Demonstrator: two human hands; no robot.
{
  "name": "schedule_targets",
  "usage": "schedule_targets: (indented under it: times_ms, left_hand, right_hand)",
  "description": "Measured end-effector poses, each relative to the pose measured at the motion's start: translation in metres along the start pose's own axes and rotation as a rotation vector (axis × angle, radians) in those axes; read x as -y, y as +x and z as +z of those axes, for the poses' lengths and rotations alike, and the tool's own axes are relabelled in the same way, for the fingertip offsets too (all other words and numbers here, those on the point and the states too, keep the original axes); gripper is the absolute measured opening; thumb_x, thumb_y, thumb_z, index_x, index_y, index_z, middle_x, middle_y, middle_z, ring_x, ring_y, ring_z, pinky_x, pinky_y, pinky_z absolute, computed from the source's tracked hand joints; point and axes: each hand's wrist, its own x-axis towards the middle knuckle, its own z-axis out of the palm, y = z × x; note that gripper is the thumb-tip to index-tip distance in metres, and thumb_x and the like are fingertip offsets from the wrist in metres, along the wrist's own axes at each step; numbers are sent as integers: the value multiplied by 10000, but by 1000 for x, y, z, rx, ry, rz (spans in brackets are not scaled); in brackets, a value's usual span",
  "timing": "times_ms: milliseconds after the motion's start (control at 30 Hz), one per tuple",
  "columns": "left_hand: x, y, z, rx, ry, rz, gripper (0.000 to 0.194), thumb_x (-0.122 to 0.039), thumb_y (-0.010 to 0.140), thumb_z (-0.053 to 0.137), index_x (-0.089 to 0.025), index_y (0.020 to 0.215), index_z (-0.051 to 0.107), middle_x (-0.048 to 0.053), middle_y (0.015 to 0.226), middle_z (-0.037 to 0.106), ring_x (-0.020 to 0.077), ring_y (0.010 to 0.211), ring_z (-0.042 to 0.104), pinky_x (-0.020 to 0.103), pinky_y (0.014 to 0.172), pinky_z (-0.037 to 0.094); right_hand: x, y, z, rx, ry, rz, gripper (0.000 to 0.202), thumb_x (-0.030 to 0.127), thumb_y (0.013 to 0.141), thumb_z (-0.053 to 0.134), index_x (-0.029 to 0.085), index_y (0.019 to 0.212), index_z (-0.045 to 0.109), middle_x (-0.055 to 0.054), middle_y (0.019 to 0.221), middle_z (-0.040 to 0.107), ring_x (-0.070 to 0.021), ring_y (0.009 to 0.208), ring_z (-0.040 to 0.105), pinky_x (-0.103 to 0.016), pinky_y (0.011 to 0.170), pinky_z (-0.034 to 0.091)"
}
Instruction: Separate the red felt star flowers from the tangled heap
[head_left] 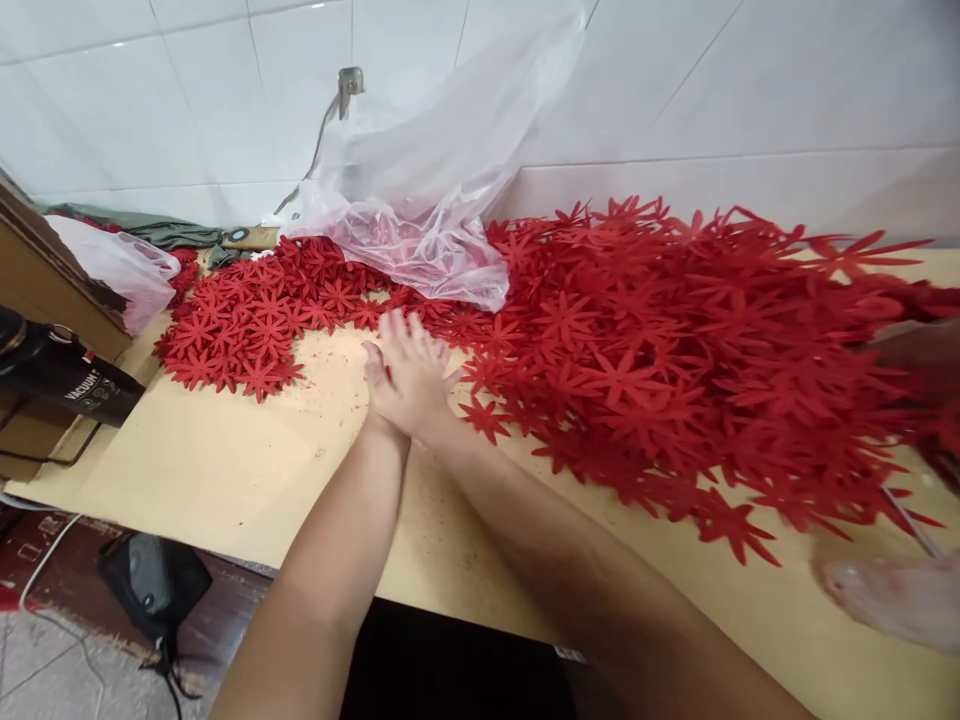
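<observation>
Forearms point(341, 560) converge; right hand point(411, 378), spread wide and visibly holding nothing, covers most of left hand point(454, 379), whose grip cannot be told. Red flowers point(619, 375) lie heaped either side; likely light, soft: grasp centres.

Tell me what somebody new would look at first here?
Probably the big heap of red flower-shaped pieces on the right side of the table. Next, maybe the right hand, crossed over the left hand near the middle. Then perhaps the crumpled see-through plastic bag behind the hands, in front of the white tiled wall.
</observation>
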Motion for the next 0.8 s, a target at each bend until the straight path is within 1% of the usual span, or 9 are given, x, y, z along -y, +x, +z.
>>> schedule_targets:
  times_ms: [67,100,167,267,400,500,567,667,800]
  left_hand:
    - [-3,0,4,-43,-54,10,708,-711,804,190,-303,1312,465,26,1408,456,251,1365,331,437,1058,332]
    - [-4,0,8,-54,-90,-8,732,-712,803,193,-260,1299,486,55,1388,478,252,1346,363,428,1060,334]
    - [-4,-1,15,-55,-135,-43,729,-686,820,198,-210,1277,509,87,1346,520,246,1301,424,417,1061,338]
    - [-1,-3,24,-52,-171,-53,627,-591,869,226,-194,1247,531,92,1279,576,229,1220,506,413,1045,355]
    - [2,1,27,-161,-177,-110,459,-462,885,340,-159,1093,615,84,1037,671,190,1021,607,361,972,414]
    - [1,5,24,-224,-162,-167,393,-438,872,394,-137,859,646,58,790,665,159,783,624,334,867,466]
    - [0,6,22,-250,-170,-177,409,-451,872,387,-134,767,623,53,716,645,150,688,606,331,800,484]
    - [-1,7,21,-271,-176,-152,415,-432,888,352,-134,754,607,57,694,635,151,673,604,325,767,489]
    - [0,6,22,-210,-103,-154,503,-480,899,272,-126,806,616,106,798,659,214,876,633,381,843,480]
  right_hand:
    - [-18,20,2,-46,66,187,697,534,896,196,95,1429,292,-153,1483,325,-318,1418,182,-530,1120,206]
    - [-29,29,3,-78,85,240,697,520,902,184,64,1409,325,-174,1475,334,-321,1413,194,-526,1118,211]
    - [-47,40,3,-159,92,273,666,481,913,176,41,1360,401,-196,1444,378,-319,1402,222,-533,1112,218]
    - [-63,42,0,-248,71,264,598,423,918,205,38,1257,512,-217,1339,498,-313,1358,310,-540,1091,253]
    - [-70,39,-10,-279,50,151,483,356,915,257,89,1090,620,-180,1228,593,-284,1275,418,-475,1064,315]
    - [-76,38,-23,-289,57,132,439,334,918,263,132,897,652,-158,1007,669,-253,1060,562,-440,985,379]
    - [-80,34,-34,-318,85,163,437,352,921,267,158,787,636,-126,834,665,-229,900,595,-426,912,415]
    - [-83,19,-47,-338,178,165,416,422,907,319,187,737,618,-83,759,638,-206,822,582,-398,833,445]
    - [-79,-3,-54,-176,342,151,397,538,832,446,193,840,640,-85,871,647,-204,855,586,-386,800,475]
